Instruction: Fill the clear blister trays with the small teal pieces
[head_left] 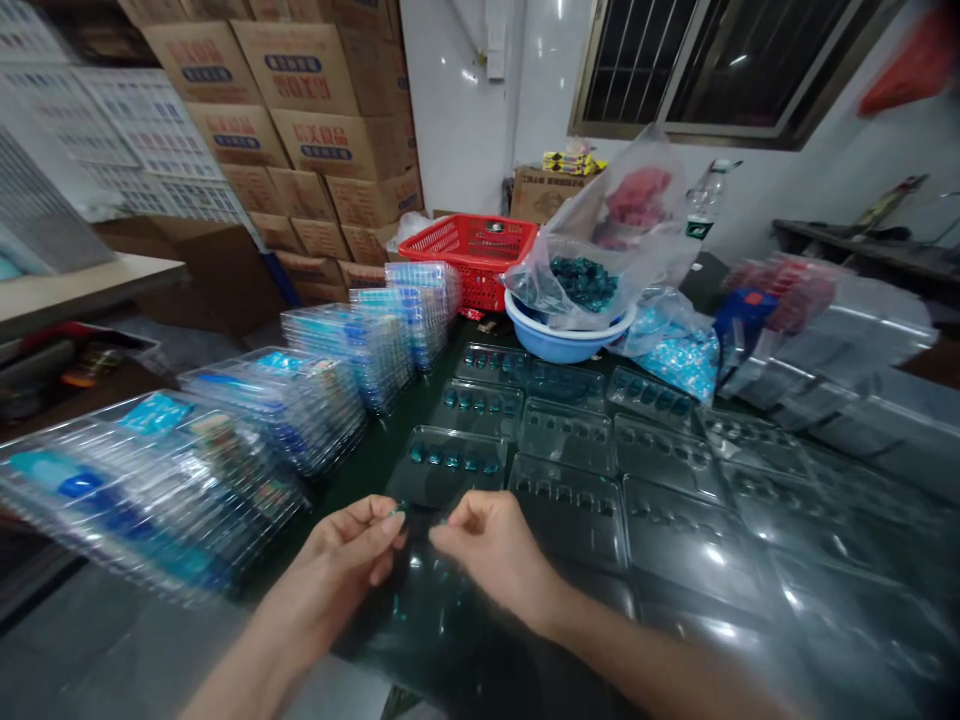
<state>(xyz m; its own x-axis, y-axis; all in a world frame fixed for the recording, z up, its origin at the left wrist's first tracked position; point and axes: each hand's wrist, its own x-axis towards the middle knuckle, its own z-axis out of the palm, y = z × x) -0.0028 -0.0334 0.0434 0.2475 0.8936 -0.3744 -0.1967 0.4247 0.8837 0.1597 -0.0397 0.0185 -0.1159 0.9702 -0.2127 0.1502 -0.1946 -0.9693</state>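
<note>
My left hand [337, 550] and my right hand [487, 540] meet above a dark table, fingertips nearly touching. Each pinches a small teal piece, the left one [394, 516] and the right one [442, 521]. Just beyond them lies a clear plastic blister tray [446, 465] with a row of teal pieces in its pockets. Another clear blister tray [568, 510], its pockets showing no pieces, lies to the right. A tray [420, 600] under my hands shows a few teal spots, partly hidden by my hands.
Tall stacks of packaged clear trays [322, 380] line the table's left side. Beyond stand a blue basin [559, 340] holding a plastic bag of teal pieces [583, 283] and a red plastic basket [472, 255]. Stacked cardboard boxes [315, 130] fill the back.
</note>
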